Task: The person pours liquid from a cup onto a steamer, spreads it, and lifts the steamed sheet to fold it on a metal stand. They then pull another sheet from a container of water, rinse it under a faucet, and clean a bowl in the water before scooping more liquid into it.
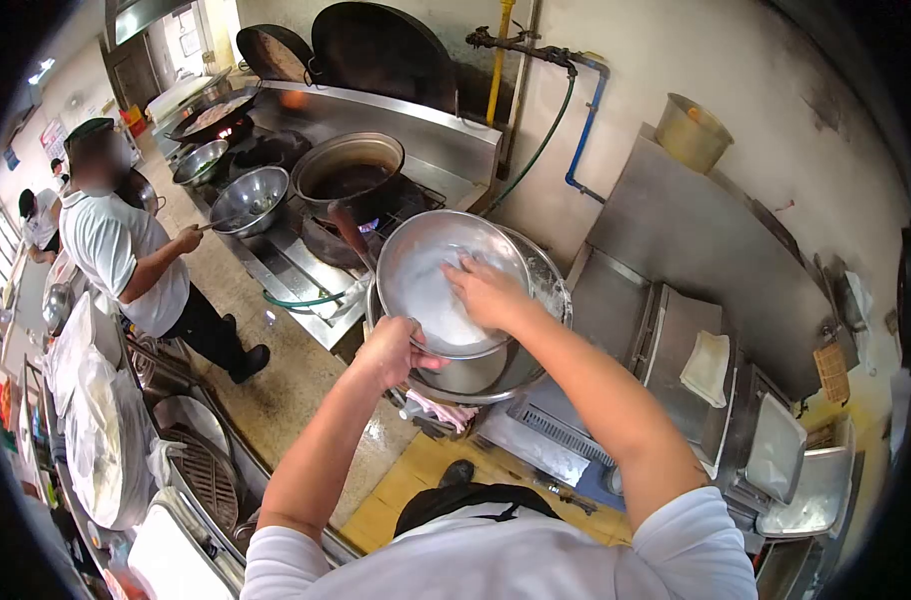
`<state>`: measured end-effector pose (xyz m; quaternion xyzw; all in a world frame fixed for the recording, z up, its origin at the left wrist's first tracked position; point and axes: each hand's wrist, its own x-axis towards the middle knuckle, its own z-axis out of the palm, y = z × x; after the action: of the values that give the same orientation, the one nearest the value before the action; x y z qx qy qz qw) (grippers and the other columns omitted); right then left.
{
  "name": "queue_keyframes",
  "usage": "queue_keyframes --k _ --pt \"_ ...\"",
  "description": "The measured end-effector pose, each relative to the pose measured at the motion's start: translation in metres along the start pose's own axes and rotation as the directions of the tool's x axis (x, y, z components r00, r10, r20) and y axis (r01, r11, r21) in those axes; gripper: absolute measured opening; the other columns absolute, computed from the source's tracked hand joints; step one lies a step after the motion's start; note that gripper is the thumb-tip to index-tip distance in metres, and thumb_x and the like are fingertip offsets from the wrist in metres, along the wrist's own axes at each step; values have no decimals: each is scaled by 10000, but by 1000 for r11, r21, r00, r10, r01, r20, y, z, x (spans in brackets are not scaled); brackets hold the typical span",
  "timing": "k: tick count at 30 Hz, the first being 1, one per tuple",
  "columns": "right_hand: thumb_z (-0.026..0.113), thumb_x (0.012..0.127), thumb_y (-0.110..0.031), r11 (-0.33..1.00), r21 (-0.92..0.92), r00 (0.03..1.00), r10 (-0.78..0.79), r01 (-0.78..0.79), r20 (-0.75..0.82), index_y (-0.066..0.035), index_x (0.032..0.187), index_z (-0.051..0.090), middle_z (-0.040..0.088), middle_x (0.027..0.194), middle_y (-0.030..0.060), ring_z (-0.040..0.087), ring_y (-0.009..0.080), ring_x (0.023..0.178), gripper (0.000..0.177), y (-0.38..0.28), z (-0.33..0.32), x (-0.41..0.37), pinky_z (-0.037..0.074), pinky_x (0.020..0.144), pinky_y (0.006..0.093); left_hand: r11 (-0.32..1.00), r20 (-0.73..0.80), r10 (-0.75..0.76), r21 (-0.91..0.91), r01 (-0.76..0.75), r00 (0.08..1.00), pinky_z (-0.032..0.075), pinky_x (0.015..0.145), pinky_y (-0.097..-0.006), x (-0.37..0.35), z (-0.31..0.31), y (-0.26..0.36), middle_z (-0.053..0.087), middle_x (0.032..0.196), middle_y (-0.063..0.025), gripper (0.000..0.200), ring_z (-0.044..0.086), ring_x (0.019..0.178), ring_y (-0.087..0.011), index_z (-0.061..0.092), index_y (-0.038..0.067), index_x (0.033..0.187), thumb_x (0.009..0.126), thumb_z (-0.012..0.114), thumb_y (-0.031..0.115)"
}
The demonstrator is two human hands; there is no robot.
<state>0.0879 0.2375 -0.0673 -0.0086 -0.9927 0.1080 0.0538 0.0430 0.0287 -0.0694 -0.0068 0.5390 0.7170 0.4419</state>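
Observation:
A shiny metal bowl (406,255) with whitish contents is tilted over a larger metal basin (551,275). My left hand (396,352) grips the near left rim of the bowl, with the thumb over the edge. Inside the bowl is my right hand (486,293), its fingers stretched out and spread against the whitish stuff. The basin below shows around the bowl's right and lower sides. A tool with a brown wooden handle (351,235) leans at the bowl's left edge.
Left of the bowl, a large pot (351,165) sits on the stove above a blue flame. A person (136,230) stands by the stove, near another metal bowl (251,200). A folded cloth (707,368) lies on the right counter. Plastic-covered stacks (101,420) line the lower left.

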Motion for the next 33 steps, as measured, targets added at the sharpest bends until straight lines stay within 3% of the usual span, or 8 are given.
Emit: queue_keyframes --k 8,12,15,19,22,25,28,33 --pt "542 854 -60 979 143 948 95 -144 305 56 985 725 682 1032 323 688 449 967 253 -50 -9 -22 555 879 496 994 -43 94 58 -92 995 658 572 -443 34 -21 -4 572 1040 -335 252 687 750 -475 467 -220 1012 888 453 -2" --pt "551 814 -21 984 136 981 94 -118 171 69 970 714 676 1085 299 688 443 946 243 -24 6 -21 548 874 499 992 4 88 91 -88 996 658 586 -432 33 -17 2 590 1046 -335 314 692 774 -444 483 -244 1077 891 448 8" --pt "545 801 -11 1000 10 975 20 -18 -220 43 926 723 683 1023 298 687 436 902 224 -8 19 -16 544 867 498 985 13 158 69 -159 987 657 602 -431 29 -5 5 607 1034 -318 338 695 809 -427 487 -243 1112 891 437 8" --pt "586 804 -39 985 93 962 118 -144 245 30 996 711 665 1122 264 638 417 1077 239 -19 -15 -6 528 936 460 994 9 101 47 -101 995 657 613 -437 29 -5 14 599 1087 -309 353 690 848 -429 461 -232 1156 889 426 -4" --pt "567 825 -44 949 151 958 258 -276 130 17 1066 702 615 1257 263 596 405 1170 282 -6 -31 5 501 986 459 996 27 86 36 -87 996 659 617 -444 26 -4 16 586 1099 -302 369 688 852 -425 434 -229 1182 887 421 -8" --pt "595 862 -82 992 62 944 122 -108 -305 -46 1165 699 596 1342 237 573 421 1222 322 17 -11 21 460 1047 462 995 73 83 45 -87 994 652 616 -445 24 -2 17 586 1088 -282 348 685 825 -420 438 -197 1177 891 419 1" --pt "582 886 -78 995 -30 939 -97 92 -330 -41 1261 647 529 1433 248 523 425 1295 383 8 9 39 439 1079 466 994 39 70 75 -73 997 633 608 -442 21 11 18 603 1054 -251 302 682 806 -418 476 -138 1152 902 423 24" --pt "567 880 -38 942 288 979 -196 171 61 -44 1249 663 510 1468 212 549 415 1268 381 -35 3 22 453 1069 459 986 55 101 131 -107 993 639 615 -453 34 -6 15 620 1016 -250 291 695 826 -424 495 -121 1139 890 439 18"
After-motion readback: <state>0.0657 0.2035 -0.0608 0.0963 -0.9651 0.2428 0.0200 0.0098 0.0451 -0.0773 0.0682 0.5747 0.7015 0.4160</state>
